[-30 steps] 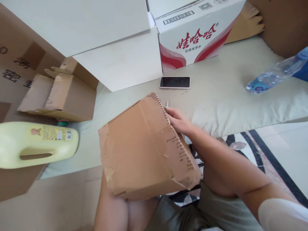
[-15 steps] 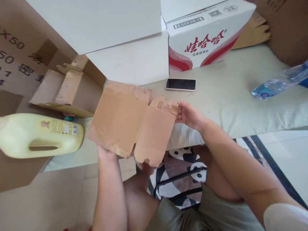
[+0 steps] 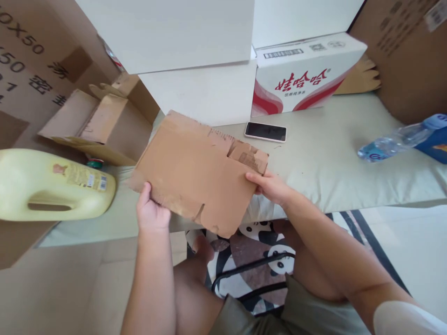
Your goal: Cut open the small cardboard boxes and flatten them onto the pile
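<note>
I hold a torn, flattened brown cardboard piece (image 3: 195, 170) in both hands, above the near edge of a pale grey-green cushioned surface (image 3: 335, 153). My left hand (image 3: 151, 211) grips its lower left edge. My right hand (image 3: 270, 186) pinches its right edge, just below a ragged torn flap. The sheet lies nearly flat, tilted slightly toward me, and shows creases and notches along its lower edge.
A phone (image 3: 265, 131) lies face up beyond the cardboard. White boxes (image 3: 195, 93) and a red-and-white printed carton (image 3: 303, 79) stand behind. A yellow jug (image 3: 52, 186) lies at left beside an open brown box (image 3: 101, 125). A water bottle (image 3: 394, 142) lies at right.
The folded cardboard has been opened out flat and turned. My left hand came out from under it and now grips its left edge; my right hand shifted along the right edge.
</note>
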`<control>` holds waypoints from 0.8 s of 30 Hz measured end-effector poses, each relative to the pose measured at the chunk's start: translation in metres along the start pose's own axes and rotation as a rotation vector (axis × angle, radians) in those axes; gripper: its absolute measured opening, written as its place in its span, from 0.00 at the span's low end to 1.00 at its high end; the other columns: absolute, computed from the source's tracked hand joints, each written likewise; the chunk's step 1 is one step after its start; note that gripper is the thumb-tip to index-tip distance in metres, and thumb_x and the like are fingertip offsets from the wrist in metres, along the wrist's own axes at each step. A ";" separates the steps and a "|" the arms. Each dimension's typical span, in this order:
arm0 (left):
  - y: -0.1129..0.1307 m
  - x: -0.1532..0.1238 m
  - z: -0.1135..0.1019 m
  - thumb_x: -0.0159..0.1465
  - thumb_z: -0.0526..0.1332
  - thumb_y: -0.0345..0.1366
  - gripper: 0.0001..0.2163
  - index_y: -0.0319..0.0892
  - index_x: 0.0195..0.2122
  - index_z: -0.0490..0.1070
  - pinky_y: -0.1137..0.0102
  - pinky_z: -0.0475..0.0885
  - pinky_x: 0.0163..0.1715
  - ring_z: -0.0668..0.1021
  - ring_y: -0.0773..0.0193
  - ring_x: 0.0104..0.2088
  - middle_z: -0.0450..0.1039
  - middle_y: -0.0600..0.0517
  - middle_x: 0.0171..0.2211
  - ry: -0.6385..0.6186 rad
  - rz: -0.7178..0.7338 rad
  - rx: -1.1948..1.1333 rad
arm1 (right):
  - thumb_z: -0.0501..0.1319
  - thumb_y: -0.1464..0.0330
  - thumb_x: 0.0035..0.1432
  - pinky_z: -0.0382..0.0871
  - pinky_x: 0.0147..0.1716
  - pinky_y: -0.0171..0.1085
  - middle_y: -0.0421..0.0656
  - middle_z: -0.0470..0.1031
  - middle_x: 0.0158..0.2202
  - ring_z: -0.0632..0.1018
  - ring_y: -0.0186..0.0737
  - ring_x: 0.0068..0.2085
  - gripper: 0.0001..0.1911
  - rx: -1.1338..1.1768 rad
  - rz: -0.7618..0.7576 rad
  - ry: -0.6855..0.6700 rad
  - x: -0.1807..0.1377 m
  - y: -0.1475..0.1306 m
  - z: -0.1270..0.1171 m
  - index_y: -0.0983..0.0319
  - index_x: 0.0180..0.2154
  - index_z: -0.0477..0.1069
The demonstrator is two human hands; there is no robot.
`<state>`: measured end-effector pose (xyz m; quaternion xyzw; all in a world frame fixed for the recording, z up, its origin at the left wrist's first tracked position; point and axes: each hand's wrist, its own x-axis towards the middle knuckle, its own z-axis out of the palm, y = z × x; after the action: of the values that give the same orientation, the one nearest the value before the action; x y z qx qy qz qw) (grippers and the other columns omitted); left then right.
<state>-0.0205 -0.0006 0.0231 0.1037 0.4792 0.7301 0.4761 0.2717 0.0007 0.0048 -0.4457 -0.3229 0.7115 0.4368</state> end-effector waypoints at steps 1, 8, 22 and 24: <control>0.000 0.001 0.001 0.67 0.57 0.37 0.11 0.42 0.45 0.76 0.69 0.71 0.55 0.81 0.63 0.45 0.83 0.52 0.39 0.030 -0.020 0.007 | 0.77 0.56 0.40 0.59 0.14 0.30 0.37 0.74 0.24 0.66 0.26 0.18 0.22 -0.041 0.030 -0.049 -0.004 -0.002 -0.001 0.62 0.32 0.74; 0.003 -0.004 0.005 0.64 0.53 0.43 0.13 0.43 0.33 0.73 0.66 0.76 0.29 0.78 0.61 0.27 0.77 0.51 0.28 -0.098 -0.203 0.027 | 0.76 0.58 0.41 0.49 0.09 0.27 0.34 0.70 0.22 0.56 0.20 0.13 0.21 -0.007 -0.118 0.149 -0.050 -0.046 -0.024 0.62 0.33 0.72; -0.015 -0.018 0.024 0.59 0.58 0.39 0.10 0.41 0.23 0.70 0.70 0.75 0.24 0.74 0.67 0.19 0.70 0.52 0.20 -0.190 -0.275 0.116 | 0.60 0.80 0.55 0.60 0.19 0.30 0.41 0.78 0.42 0.74 0.28 0.27 0.10 -0.310 -0.673 1.350 -0.143 -0.207 -0.202 0.59 0.29 0.67; -0.016 -0.018 0.026 0.59 0.59 0.40 0.11 0.41 0.22 0.69 0.70 0.74 0.24 0.74 0.67 0.19 0.69 0.52 0.20 -0.202 -0.276 0.120 | 0.58 0.81 0.59 0.68 0.23 0.34 0.49 0.79 0.42 0.80 0.34 0.32 0.12 -0.332 -0.592 1.296 -0.121 -0.228 -0.220 0.61 0.26 0.67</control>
<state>0.0144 0.0016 0.0292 0.1378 0.4814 0.6139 0.6102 0.5765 -0.0003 0.1545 -0.7315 -0.2103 0.0988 0.6410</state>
